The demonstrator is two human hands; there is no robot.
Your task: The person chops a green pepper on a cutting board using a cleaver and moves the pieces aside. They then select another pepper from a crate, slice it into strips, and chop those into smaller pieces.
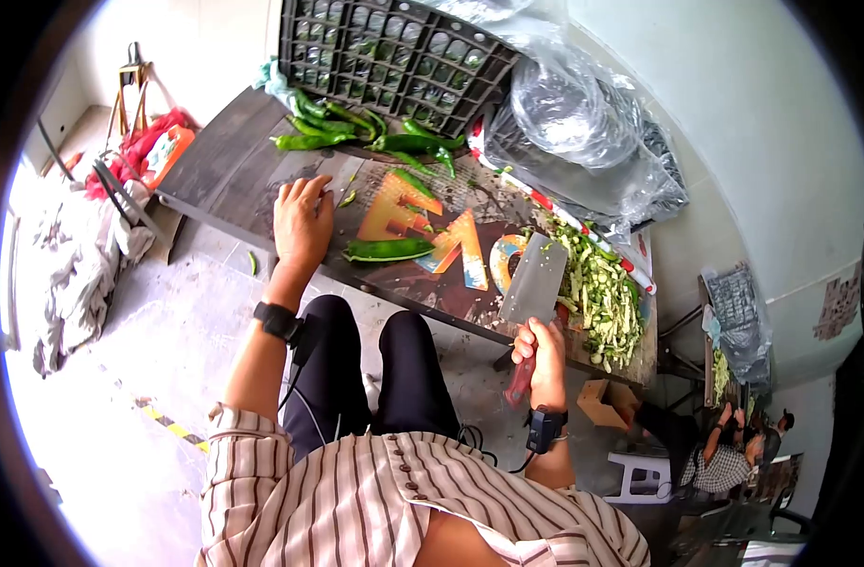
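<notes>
In my right hand [543,354] is a cleaver, my fingers wrapped round its reddish-brown handle. The broad grey blade [534,283] extends over the near side of the table, just left of a heap of chopped green peppers [602,307]. My left hand [304,222] lies at the table's near left part, fingers loosely bent and apart, with nothing visible in it. To its right is a large green pepper piece [388,249] on the orange-lettered board surface. Several whole long green peppers [328,126] lie farther back, in front of a black crate.
The black plastic crate [389,61] stands tilted at the back. Clear plastic bags [583,113] and a red-and-white bar [555,213] border the table's right side. At lower right are a white stool [638,477], a cardboard box [607,403] and other people working [720,463].
</notes>
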